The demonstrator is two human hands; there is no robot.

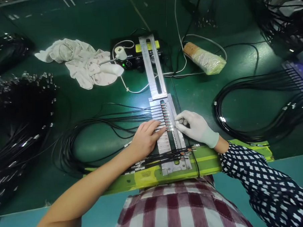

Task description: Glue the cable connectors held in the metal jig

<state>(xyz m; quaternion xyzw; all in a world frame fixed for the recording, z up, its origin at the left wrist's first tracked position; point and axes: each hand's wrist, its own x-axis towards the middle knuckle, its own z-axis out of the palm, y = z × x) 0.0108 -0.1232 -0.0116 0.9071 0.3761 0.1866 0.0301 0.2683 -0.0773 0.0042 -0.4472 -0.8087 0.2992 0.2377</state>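
Note:
My left hand point(146, 137), bare, lies over the left side of a slotted metal fixture point(165, 147). Its thumb and forefinger close on a black cable point(160, 127) near the cable's stripped, connectorless-looking end. Several black cables point(131, 115) run in from the left and lie side by side in the slots, their small coloured wire ends point(166, 114) lined up in a row. My right hand point(196, 126), in a white glove, touches the fixture's right rail with thumb and forefinger pinched together. Whatever sits between those fingertips is too small to make out.
Loose cables point(168, 156) cross the fixture's near end over a yellow-green taped strip point(208, 161). Beyond stand a black control box point(136, 60), a metal frame point(147, 65), a crumpled cloth point(89, 62) and a wrapped block point(204, 57). Cable bundles point(18, 116) lie left; coiled cables point(224, 123) lie right.

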